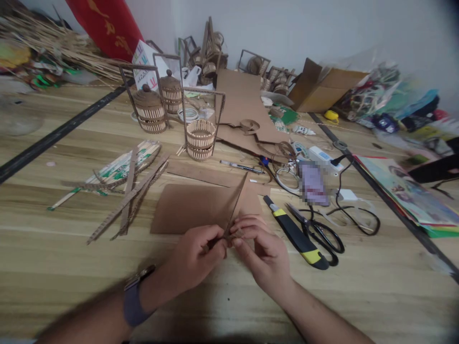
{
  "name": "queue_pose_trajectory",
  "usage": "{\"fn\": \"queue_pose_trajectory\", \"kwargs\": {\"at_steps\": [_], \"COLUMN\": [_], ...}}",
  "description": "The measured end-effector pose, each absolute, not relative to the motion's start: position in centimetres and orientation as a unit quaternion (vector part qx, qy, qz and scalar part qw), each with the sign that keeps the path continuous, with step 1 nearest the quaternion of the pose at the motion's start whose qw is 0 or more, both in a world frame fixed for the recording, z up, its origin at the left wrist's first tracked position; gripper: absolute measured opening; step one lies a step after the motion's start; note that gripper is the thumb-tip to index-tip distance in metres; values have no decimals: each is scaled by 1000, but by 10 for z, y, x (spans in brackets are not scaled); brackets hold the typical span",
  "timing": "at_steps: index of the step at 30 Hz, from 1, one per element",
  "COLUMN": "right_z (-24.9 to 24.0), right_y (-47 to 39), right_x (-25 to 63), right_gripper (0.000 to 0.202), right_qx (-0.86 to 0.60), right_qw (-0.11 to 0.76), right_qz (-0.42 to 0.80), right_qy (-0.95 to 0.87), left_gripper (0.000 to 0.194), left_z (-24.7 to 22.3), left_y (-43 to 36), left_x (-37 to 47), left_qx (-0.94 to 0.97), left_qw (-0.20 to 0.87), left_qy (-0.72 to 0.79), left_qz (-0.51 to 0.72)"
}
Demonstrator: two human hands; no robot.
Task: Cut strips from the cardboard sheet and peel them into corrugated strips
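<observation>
My left hand (204,251) and my right hand (263,253) meet over the near edge of a flat cardboard sheet (190,208). Both are closed in a pinch on the lower end of a thin cardboard strip (236,203), which slants up and away from my fingers. The pinched end is mostly hidden by my fingertips. Just right of my right hand lie a black and yellow utility knife (296,234) with its blade showing and black-handled scissors (317,231). More cardboard strips (132,196) lie crossed to the left, partly over green-and-white packets of sticks (124,165).
Behind the sheet stands a small stick-sided bucket (201,138) with a tall handle. Two lidded ones (148,110) stand farther left. A pen (242,166), a phone (313,181), a power strip (324,157) with a black cable and a cardboard box (322,88) are around the right.
</observation>
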State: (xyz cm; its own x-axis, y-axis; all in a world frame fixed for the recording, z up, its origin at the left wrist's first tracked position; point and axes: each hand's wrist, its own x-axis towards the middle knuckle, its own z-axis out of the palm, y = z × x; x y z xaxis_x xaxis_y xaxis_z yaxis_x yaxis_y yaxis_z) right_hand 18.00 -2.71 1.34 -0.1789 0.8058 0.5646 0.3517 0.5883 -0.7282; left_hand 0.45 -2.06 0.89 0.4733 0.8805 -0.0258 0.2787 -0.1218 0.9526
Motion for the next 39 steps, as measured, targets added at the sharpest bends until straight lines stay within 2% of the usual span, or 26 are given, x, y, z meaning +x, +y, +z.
{"fn": "queue_pose_trajectory", "kwargs": {"at_steps": [7,14,24,27,32,39], "right_z": [12,12,11,11,10,8], "right_y": [-29,-29,-29,-29,-31,-33], "right_x": [181,179,179,179,180,179], "right_gripper": [16,18,11,11,16,17], "right_qx": [-385,-393,-401,-393,-378,-393], "right_qw": [477,491,526,520,501,497], "right_qz": [120,157,281,256,186,165], "right_qy": [-781,-761,-696,-714,-756,-756], "left_gripper": [32,35,36,36,36,38], "left_z": [6,7,6,6,2,0], "left_y": [-19,-22,-23,-22,-21,-26], "left_x": [7,9,7,7,7,10], "left_qx": [633,595,658,665,624,616], "left_qw": [594,634,564,551,595,599], "left_qy": [397,382,394,406,400,403], "left_qz": [298,313,306,299,312,315]}}
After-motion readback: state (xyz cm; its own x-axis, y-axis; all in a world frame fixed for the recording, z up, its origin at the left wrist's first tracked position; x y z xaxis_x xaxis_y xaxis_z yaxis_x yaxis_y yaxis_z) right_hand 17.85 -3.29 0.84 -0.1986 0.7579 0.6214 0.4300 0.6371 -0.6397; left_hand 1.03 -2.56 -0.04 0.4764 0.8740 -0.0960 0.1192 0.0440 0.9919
